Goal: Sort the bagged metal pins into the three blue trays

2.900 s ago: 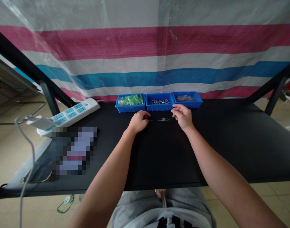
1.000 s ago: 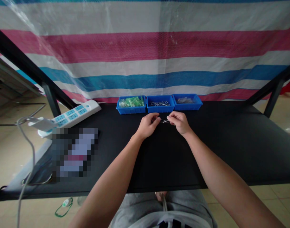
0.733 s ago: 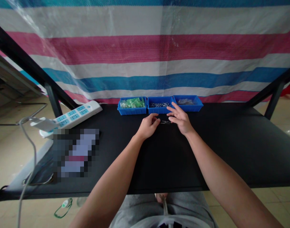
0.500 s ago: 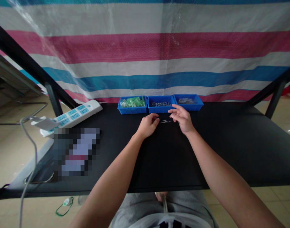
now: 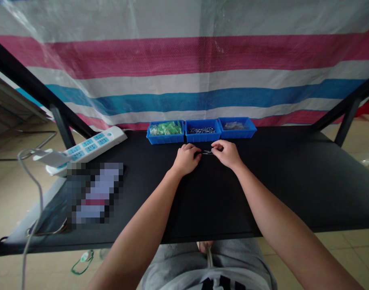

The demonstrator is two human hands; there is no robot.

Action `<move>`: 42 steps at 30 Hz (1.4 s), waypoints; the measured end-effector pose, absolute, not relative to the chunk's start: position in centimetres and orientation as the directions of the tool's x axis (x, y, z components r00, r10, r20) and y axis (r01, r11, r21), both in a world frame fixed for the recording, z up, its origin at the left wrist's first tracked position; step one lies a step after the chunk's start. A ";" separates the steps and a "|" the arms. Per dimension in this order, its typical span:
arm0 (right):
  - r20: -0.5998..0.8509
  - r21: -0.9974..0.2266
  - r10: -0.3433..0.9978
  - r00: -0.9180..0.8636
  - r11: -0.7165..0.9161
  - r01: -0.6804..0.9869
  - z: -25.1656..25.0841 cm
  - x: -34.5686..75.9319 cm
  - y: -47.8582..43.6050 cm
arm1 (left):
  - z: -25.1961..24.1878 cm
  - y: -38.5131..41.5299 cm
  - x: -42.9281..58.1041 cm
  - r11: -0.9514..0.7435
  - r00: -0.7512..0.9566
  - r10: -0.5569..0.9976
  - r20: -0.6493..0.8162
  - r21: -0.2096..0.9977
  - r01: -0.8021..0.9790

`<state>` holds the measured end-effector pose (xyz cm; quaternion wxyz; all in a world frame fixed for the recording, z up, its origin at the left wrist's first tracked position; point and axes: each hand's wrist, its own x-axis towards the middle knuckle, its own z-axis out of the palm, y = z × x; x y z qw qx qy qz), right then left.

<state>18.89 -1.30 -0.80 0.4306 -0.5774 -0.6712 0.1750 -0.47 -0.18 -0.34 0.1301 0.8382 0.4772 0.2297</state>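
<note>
Several thin silver metal pins (image 5: 207, 152), perhaps screws or nails, lie on the black table between my two hands. My left hand (image 5: 186, 159) rests on the table just left of them, fingers curled and thumb close to the index finger; whatever may be in its grip is hidden. On the other side, my right hand (image 5: 227, 153) has thumb and fingertips drawn together at the pins' right ends. The pins are too small to tell whether one is pinched. Behind the hands, the middle blue bin (image 5: 202, 137) contains many similar metal pieces.
A left blue bin (image 5: 165, 139) holds green and clear plastic packets; a right blue bin (image 5: 238, 133) holds clear packets. To the left are a white power strip (image 5: 89, 148) with a plugged-in cable and a pixelated object (image 5: 99, 193). A striped tarp (image 5: 184, 60) hangs behind.
My right hand has lowered toward the pins, and its spread fingers have closed together beside them. My left hand stays by the pins. The whole view has shifted slightly.
</note>
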 end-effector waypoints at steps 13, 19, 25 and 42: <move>0.354 -0.539 0.916 -0.189 0.364 0.760 -1.3 18.9 -1.2 | -0.7 0.0 -0.5 -0.522 0.451 0.853 0.263 0.452 0.723; 0.320 -0.551 0.921 -0.223 0.373 0.747 -1.4 19.0 -1.1 | -0.3 0.1 -0.1 -0.445 0.403 0.895 0.194 0.473 0.761; 0.317 -0.557 0.922 -0.222 0.371 0.743 -1.6 19.2 -1.0 | -0.4 0.0 0.2 -0.421 0.384 0.907 0.174 0.447 0.789; 0.389 -0.660 0.896 -0.215 0.434 0.614 -0.5 18.8 -1.6 | -0.6 0.2 -0.2 -0.482 0.331 0.874 0.356 0.544 0.687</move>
